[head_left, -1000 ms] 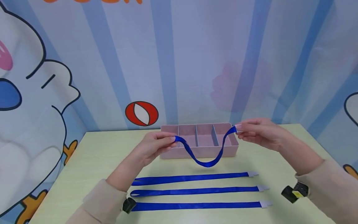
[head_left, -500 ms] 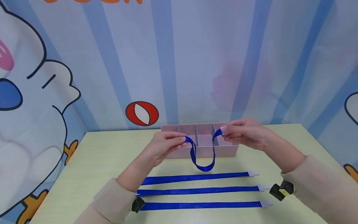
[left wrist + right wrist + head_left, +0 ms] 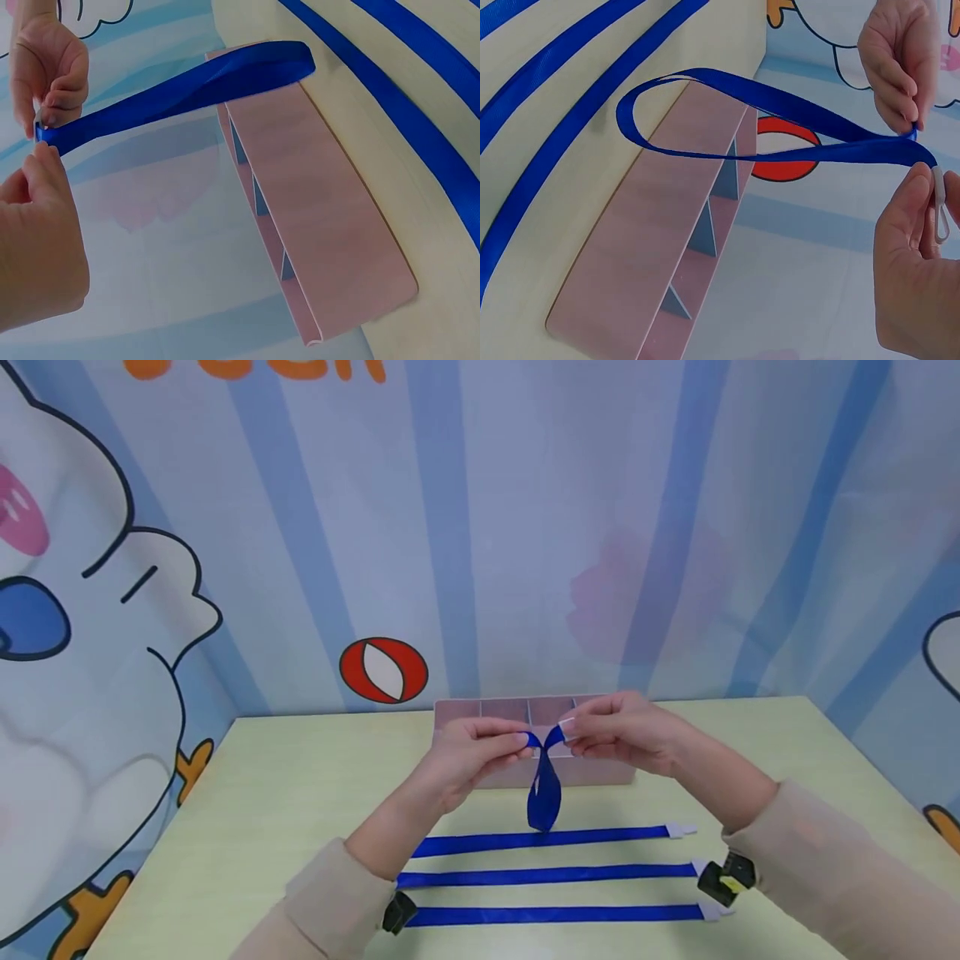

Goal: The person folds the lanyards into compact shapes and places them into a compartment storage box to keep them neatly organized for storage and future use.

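A blue lanyard (image 3: 544, 797) hangs in a narrow loop between my two hands, above the table and in front of the pink box. My left hand (image 3: 472, 756) pinches its plain end between thumb and fingers. With thumb and fingertips, my right hand (image 3: 626, 731) pinches the white clip (image 3: 940, 202) at the other end. The two hands are close together, and the ends nearly meet. In the left wrist view the doubled strap (image 3: 187, 86) stretches across the box. Beneath my hands, more blue lanyards (image 3: 540, 877) lie side by side, their left ends hidden by my left forearm.
A pink box (image 3: 600, 772) with grey dividers stands at the table's back edge, partly behind my hands. White clips (image 3: 681, 831) end the lying lanyards on the right. A printed cloth backdrop (image 3: 517, 527) rises behind the pale table (image 3: 315, 777).
My hands have come together, the left moving right and the right moving left. The lanyard between them went from a wide sag to a narrow hanging loop.
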`<state>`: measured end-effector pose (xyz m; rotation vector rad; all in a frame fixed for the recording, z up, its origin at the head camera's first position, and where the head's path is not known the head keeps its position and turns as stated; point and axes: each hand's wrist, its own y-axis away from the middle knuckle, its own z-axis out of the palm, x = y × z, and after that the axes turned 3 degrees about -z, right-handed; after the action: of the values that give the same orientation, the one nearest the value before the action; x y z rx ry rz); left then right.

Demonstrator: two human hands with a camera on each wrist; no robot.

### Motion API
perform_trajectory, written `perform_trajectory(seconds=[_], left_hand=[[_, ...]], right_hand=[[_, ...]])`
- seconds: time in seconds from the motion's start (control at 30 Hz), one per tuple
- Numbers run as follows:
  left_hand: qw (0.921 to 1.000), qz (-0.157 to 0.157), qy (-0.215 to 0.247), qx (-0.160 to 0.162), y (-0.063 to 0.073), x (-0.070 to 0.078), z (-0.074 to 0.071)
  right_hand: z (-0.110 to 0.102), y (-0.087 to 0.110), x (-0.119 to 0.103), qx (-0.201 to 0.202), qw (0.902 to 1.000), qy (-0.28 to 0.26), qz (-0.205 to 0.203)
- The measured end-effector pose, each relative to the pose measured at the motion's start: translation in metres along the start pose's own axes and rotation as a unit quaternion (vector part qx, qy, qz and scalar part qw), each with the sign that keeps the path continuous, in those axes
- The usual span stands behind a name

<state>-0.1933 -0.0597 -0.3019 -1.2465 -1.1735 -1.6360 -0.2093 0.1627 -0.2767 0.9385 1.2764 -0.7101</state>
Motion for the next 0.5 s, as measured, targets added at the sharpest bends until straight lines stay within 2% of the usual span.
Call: perform_trajectory(seconds=[0.23, 0.5], left_hand=[[0.9996, 0.008, -0.026, 0.0, 0.0, 0.0, 0.005], [0.9998, 0.007, -0.019, -0.008, -0.001, -0.002, 0.01]], right_hand=[[0.006, -0.004, 0.003, -0.01, 0.9999, -0.011, -0.002], [0.012, -0.009, 0.005, -0.018, 0.9996, -0.017, -0.009]])
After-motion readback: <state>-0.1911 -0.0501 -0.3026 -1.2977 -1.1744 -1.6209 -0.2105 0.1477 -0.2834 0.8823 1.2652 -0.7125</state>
